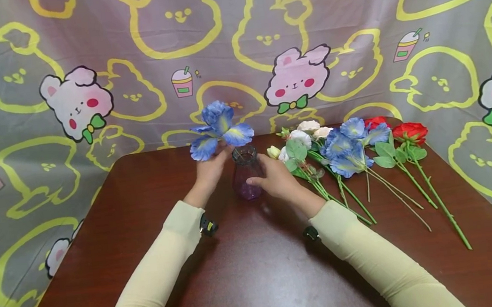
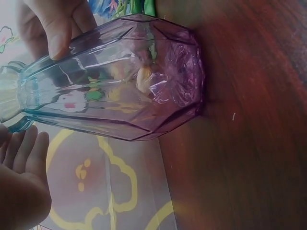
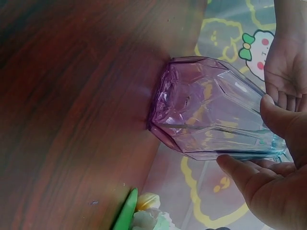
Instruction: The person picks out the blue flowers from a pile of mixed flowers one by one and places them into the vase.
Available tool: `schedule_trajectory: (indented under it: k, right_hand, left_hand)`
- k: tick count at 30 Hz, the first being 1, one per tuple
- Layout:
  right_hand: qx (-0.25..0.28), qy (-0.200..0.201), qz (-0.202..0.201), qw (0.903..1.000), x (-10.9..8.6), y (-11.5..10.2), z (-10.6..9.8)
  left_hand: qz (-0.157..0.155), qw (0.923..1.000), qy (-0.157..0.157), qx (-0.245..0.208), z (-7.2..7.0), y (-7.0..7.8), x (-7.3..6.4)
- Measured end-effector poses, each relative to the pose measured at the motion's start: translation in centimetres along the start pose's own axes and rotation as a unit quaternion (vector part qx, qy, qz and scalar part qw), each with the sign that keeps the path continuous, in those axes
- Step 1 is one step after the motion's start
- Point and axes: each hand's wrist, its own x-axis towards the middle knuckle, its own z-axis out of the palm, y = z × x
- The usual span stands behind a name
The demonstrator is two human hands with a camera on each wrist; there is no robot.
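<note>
One purple-tinted glass vase (image 1: pixel 241 175): stands upright on your table (image 1: pixel 250 283), long axis vertical, mouth up; your right hand (image 1: pixel 277 177) grips its side. One blue iris (image 1: pixel 220 128): bloom up, stem slanting down at the vase's mouth; your left hand (image 1: pixel 212 173) sits beneath, grip hidden, cannot tell.

A faceted glass vase (image 3: pixel 206 105), purple at its base and bluish at its neck, stands on the brown table (image 3: pixel 81 96) near the edge by the patterned cloth (image 3: pixel 216 177). The right hand (image 3: pixel 268 184) grips its upper part. The left hand (image 3: pixel 288 69) is near the neck, fingertips partly hidden. Toward that same table edge show a green leaf (image 3: pixel 125 211), a yellowish bud (image 3: pixel 147 201) and whitish petals (image 3: pixel 151 220).
</note>
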Motion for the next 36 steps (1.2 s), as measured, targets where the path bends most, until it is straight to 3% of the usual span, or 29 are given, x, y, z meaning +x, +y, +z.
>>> schedule_trajectory:
  k: [6, 22, 31, 36]
  right_hand:
    - [-0.005, 0.001, -0.002, 1.0000, 0.05, -0.03, -0.08]
    - [-0.012, 0.000, -0.005, 0.9999, 0.17, 0.25, 0.11]
    - [-0.006, 0.000, -0.003, 1.0000, 0.20, 0.28, 0.13]
    - [-0.003, 0.003, -0.004, 1.0000, 0.17, 0.27, 0.09]
  left_hand:
    - [0.028, 0.9986, -0.001, 0.044, 0.02, -0.32, 0.05]
    - [0.031, 0.9988, -0.019, 0.032, -0.22, -0.34, -0.13]
    - [-0.025, 0.9982, -0.044, -0.032, -0.58, -0.32, -0.56]
    - [-0.031, 0.9970, -0.060, -0.037, -0.92, -0.35, -0.72]
